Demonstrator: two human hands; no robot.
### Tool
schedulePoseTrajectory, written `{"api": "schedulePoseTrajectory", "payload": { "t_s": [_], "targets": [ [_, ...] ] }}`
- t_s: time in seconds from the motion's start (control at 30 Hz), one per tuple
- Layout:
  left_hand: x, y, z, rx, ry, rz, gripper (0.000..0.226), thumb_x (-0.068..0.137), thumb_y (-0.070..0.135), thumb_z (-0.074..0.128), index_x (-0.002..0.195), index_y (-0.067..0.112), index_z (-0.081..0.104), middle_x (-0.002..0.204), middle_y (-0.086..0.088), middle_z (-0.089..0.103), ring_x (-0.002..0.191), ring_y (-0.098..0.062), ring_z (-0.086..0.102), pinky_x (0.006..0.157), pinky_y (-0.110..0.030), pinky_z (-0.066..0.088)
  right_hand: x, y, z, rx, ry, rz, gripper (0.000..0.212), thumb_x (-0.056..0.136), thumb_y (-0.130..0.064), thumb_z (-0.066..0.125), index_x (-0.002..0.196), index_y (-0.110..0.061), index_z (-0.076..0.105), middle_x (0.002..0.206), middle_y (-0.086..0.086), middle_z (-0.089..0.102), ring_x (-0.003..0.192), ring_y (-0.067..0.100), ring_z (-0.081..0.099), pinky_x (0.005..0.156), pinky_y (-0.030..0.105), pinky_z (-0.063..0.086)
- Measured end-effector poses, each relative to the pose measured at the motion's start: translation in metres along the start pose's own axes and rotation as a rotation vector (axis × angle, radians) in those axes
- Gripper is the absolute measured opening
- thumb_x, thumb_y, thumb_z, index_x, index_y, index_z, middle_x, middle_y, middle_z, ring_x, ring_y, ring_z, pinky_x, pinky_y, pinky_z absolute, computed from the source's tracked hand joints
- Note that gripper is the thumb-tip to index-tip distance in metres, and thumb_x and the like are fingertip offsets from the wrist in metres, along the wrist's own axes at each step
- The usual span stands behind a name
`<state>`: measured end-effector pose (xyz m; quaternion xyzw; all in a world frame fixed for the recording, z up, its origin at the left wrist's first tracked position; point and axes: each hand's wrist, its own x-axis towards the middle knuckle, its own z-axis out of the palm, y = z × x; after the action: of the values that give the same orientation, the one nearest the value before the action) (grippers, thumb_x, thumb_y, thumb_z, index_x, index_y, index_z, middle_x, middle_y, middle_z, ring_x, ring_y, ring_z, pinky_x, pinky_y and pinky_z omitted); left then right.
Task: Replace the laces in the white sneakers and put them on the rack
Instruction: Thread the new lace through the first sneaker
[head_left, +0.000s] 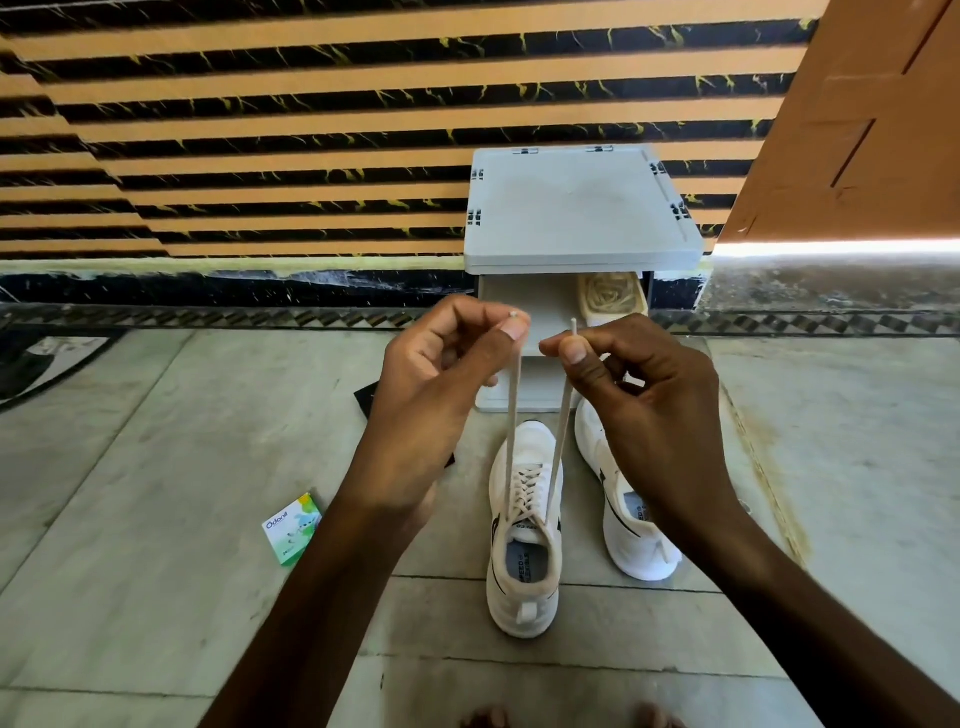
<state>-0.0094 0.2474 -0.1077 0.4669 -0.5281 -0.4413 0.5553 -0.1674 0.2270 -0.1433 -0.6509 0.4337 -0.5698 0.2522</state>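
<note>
Two white sneakers stand on the stone floor, toes towards the grey shoe rack (576, 208). The left sneaker (524, 545) is laced with a cream lace (527, 491) whose two ends run straight up. My left hand (441, 384) pinches one end near its tip between thumb and forefinger. My right hand (639, 395) pinches the other end, its tip sticking up above the thumb. Both ends are pulled taut. The right sneaker (628, 519) stands beside it, partly hidden by my right hand and wrist.
A beige shoe (613, 299) lies on the rack's upper shelf. A small green and white box (293, 527) lies on the floor to the left. A dark flat item (366, 402) shows behind my left hand. An orange door (857, 119) stands at right.
</note>
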Motion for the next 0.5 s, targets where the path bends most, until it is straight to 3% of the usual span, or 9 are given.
{"api": "schedulePoseTrajectory", "payload": {
  "t_s": [0.07,0.17,0.27,0.37,0.43,0.5],
  "targets": [
    [0.003,-0.010,-0.002,-0.071,-0.008,-0.041,0.013,0.096,0.017,0.056,0.104,0.008,0.062,0.091,-0.005,0.068,0.091,-0.021,0.066,0.086,-0.031,0.055,-0.003,0.008,-0.001,-0.029,0.004,0.066,0.014,0.091,-0.030,0.067,0.096,-0.022,0.077,0.082,-0.005,0.069,0.070,0.013,0.058,0.065,0.025,0.045],
    [0.004,-0.026,-0.004,-0.131,-0.033,-0.104,0.016,0.096,0.013,0.057,0.107,0.001,0.059,0.083,-0.006,0.064,0.074,-0.018,0.064,0.077,-0.031,0.057,-0.008,0.021,0.000,-0.039,-0.030,0.176,0.015,0.092,-0.033,0.065,0.093,-0.024,0.077,0.078,-0.007,0.072,0.068,0.017,0.060,0.064,0.029,0.046],
    [0.007,-0.049,-0.006,0.049,-0.025,-0.081,0.015,0.094,0.011,0.061,0.105,0.000,0.062,0.084,-0.011,0.064,0.068,-0.013,0.062,0.066,-0.024,0.054,-0.012,0.037,0.001,-0.117,-0.112,0.255,0.014,0.092,-0.031,0.066,0.087,-0.023,0.077,0.068,-0.010,0.069,0.062,0.013,0.062,0.060,0.022,0.046],
    [0.012,-0.083,-0.011,0.369,0.011,0.012,0.009,0.093,0.017,0.064,0.098,0.011,0.068,0.082,-0.002,0.069,0.071,-0.008,0.064,0.066,-0.022,0.053,-0.019,0.059,0.005,-0.175,-0.187,0.321,0.016,0.092,-0.029,0.067,0.083,-0.019,0.076,0.066,-0.013,0.069,0.061,-0.001,0.062,0.057,0.008,0.042],
    [0.013,-0.108,-0.014,0.533,0.019,0.027,0.007,0.092,0.021,0.066,0.095,0.017,0.069,0.079,0.003,0.069,0.073,-0.005,0.063,0.065,-0.015,0.050,-0.028,0.075,0.011,-0.254,-0.279,0.375,0.015,0.092,-0.027,0.066,0.087,-0.017,0.077,0.072,-0.012,0.071,0.062,-0.005,0.062,0.059,0.007,0.042],
    [0.012,-0.135,-0.015,0.589,0.013,-0.016,0.005,0.092,0.021,0.065,0.094,0.020,0.069,0.079,0.006,0.069,0.073,-0.002,0.063,0.063,-0.011,0.046,-0.039,0.092,0.017,-0.340,-0.433,0.407,0.016,0.092,-0.021,0.066,0.106,-0.020,0.073,0.091,-0.009,0.074,0.067,-0.004,0.062,0.070,0.012,0.048]
  ]
}}
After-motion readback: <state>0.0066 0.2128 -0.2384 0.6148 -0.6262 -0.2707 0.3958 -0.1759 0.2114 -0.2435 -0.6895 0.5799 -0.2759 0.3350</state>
